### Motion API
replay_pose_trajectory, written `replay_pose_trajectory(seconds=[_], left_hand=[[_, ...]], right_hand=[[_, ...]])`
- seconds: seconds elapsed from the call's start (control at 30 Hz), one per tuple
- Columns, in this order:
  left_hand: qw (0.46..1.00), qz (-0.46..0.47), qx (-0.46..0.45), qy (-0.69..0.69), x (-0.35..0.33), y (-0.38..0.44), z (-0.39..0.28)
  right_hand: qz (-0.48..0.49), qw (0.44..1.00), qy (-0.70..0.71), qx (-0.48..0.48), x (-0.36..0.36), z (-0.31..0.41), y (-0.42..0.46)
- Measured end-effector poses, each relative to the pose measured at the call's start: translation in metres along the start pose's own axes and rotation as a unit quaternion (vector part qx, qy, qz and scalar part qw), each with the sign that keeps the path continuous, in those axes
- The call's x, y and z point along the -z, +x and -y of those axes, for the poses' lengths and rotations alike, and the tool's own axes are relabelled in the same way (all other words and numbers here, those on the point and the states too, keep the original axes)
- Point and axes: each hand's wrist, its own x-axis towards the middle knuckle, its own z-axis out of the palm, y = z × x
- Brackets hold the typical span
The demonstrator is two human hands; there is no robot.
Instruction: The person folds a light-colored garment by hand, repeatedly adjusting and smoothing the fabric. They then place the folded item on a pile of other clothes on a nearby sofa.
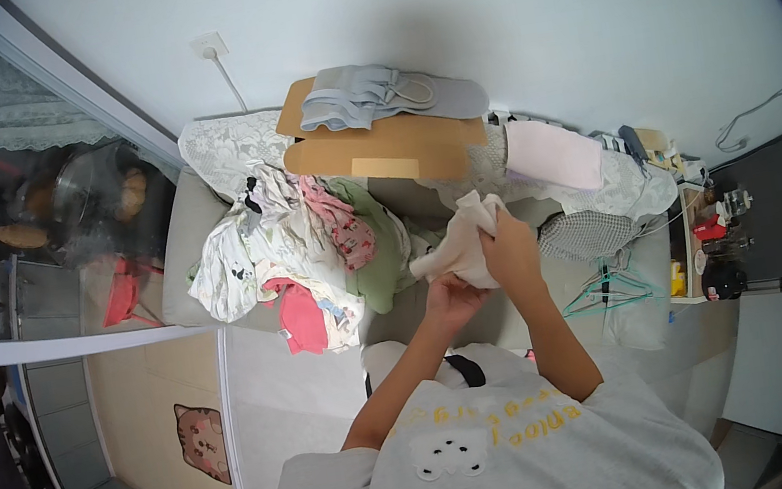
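Note:
A small cream-white cloth garment (465, 245) is bunched between my hands above the sofa seat. My left hand (456, 298) grips its lower edge, palm turned up. Higher on the right side, my right hand (512, 245) is closed on the same garment, back of the hand towards me. Left of it lies a heap of printed white clothes (235, 264), with a pink printed garment (347, 232), a green garment (376, 269) and a red-pink garment (302, 318). To the right, a folded pale pink cloth (553, 153) rests on the lace-covered backrest.
Brown cardboard (385, 154) lies on the backrest with folded grey-blue garments (353, 94) on it. A checked cushion (583, 235) and teal clothes hangers (614, 291) are on the sofa's right side. Beyond stands a small shelf (693, 237) with jars. A glass door frame (72, 344) runs along the left.

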Motion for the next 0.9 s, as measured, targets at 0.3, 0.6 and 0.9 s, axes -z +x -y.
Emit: replay_pose_trajectory(seconds=[0.3,0.6,0.9], left_hand=[[0.997,-0.066,0.0,-0.029,-0.054,-0.018,-0.115],[0.893,-0.131,-0.275,0.33,-0.156,0.046,-0.314],[0.819,-0.292,-0.357,0.341,0.0,-0.032,-0.348]], right_hand=[[0.128,0.965,0.211,-0.094,-0.009,0.078,0.052],[0.064,0.918,0.333,-0.205,-0.074,0.068,0.197],[-0.08,0.961,0.218,-0.148,-0.246,-0.012,0.085]])
